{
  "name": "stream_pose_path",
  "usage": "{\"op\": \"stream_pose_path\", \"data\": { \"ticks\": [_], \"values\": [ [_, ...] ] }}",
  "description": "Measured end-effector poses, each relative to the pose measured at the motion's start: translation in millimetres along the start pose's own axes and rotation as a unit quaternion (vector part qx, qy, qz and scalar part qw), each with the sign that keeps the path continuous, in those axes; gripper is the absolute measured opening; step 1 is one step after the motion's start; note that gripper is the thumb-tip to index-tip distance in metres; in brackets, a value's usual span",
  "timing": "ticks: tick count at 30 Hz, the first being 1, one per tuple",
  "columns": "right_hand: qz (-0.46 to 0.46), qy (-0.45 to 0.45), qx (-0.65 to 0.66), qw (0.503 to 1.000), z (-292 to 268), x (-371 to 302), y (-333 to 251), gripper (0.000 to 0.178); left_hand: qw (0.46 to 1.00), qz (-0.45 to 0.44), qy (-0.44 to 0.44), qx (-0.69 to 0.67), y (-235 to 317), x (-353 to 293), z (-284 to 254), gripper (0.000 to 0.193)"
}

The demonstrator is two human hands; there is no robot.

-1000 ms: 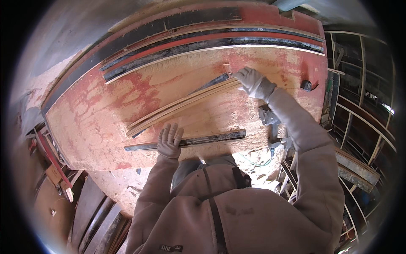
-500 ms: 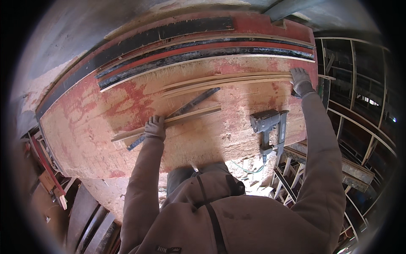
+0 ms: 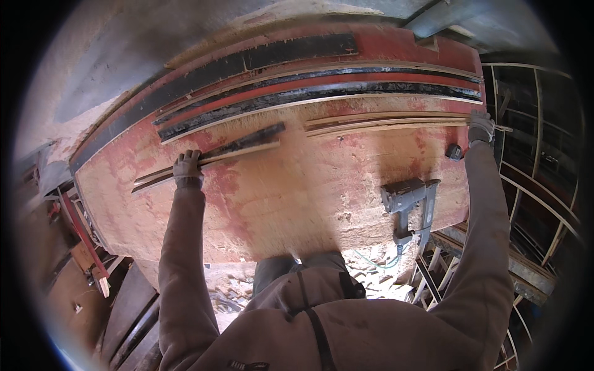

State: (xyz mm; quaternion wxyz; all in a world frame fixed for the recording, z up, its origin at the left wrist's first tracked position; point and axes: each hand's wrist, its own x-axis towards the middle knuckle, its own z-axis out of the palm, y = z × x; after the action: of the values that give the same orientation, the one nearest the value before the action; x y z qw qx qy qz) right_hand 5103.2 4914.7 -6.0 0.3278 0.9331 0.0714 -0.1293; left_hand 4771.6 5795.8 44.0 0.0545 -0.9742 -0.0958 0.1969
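My gloved left hand (image 3: 187, 168) is closed over a short light wooden strip (image 3: 244, 149) and a dark-faced strip (image 3: 247, 137), near the left of the worktable. The two strips lie close together at a slight angle. At the table's right edge, my gloved right hand (image 3: 481, 128) is closed round the ends of several long thin wooden strips (image 3: 387, 122). Its fingers partly hide those ends, and a tip pokes out past the hand. Nearest to that hand is a small black blocky object (image 3: 454, 152). Closer to me rests a dark nail gun (image 3: 409, 204) with a thin green hose.
Long black-faced boards (image 3: 322, 93) lie along the far side of the worn red worktable (image 3: 297, 204). Wooden racks (image 3: 537, 117) stand beyond its right end. Dark panels (image 3: 127, 303) lean at the lower left, and scraps of wood (image 3: 226, 297) litter the floor.
My left hand has moved left and away from me, bringing the dark strip alongside the light one. My right hand has drawn the long strips to the right, baring the small black object.
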Motion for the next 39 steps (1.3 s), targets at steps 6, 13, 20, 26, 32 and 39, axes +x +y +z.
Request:
{"op": "stream_pose_path", "data": {
  "ticks": [6,13,20,26,32,39],
  "values": [
    [-0.225,0.127,0.118,0.959,-68,-29,-124,0.064,0.997,0.059,0.048,-0.031,53,50,-6,0.05],
    [-0.258,0.001,0.119,0.959,-114,-34,-144,0.059,0.987,0.107,0.114,-0.032,87,52,-13,0.058],
    [-0.133,0.013,0.171,0.976,-100,-7,-146,0.052,0.985,0.089,0.136,0.054,81,71,-28,0.059],
    [-0.142,0.061,0.202,0.967,-113,-27,-173,0.059,0.958,-0.003,0.278,0.07,119,67,-3,0.049],
    [-0.07,0.163,0.246,0.953,-170,-101,-218,0.047,0.97,-0.006,0.242,-0.029,152,-27,-18,0.073],
    [-0.191,0.331,0.383,0.841,-236,-348,-268,0.042,0.911,-0.18,0.032,-0.37,120,-354,5,0.029]
  ]
}}
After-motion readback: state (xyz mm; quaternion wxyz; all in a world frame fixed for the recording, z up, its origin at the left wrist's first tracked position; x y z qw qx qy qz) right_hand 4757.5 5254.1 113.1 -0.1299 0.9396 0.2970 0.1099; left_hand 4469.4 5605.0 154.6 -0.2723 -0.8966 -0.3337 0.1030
